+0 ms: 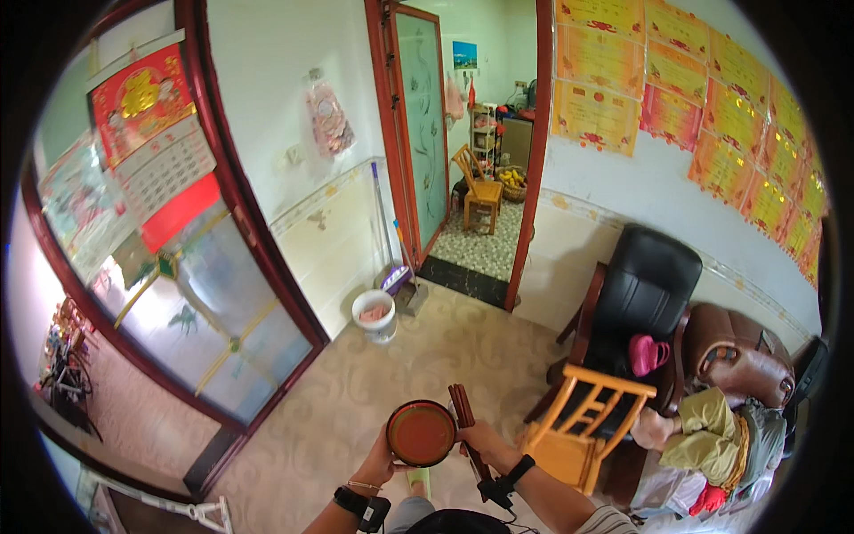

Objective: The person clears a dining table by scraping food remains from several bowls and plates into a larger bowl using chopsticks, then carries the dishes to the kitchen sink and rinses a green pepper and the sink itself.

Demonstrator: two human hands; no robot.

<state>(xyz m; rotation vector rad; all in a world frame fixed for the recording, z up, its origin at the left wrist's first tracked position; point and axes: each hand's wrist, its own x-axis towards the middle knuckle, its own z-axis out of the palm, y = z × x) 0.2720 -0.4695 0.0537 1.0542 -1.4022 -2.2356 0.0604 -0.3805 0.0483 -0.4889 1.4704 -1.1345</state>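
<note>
My left hand (378,460) grips the left side of a round brown bowl (421,432) with a dark rim, held in front of me above the floor. My right hand (490,446) is closed around a bundle of dark reddish-brown chopsticks (462,406), whose ends point up and away. Its fingers are close to the bowl's right edge; whether they touch it I cannot tell. A dark strap with a small device sits on each wrist. One of my feet, in a light green slipper (418,478), shows below the bowl.
A wooden chair (584,437) stands to my right, by a black armchair (644,287) and a person's bare foot (652,427). Ahead, a white bucket (375,319), broom and dustpan (417,300) stand beside an open doorway with a dark threshold (465,280). A glass-panelled door (227,320) is left.
</note>
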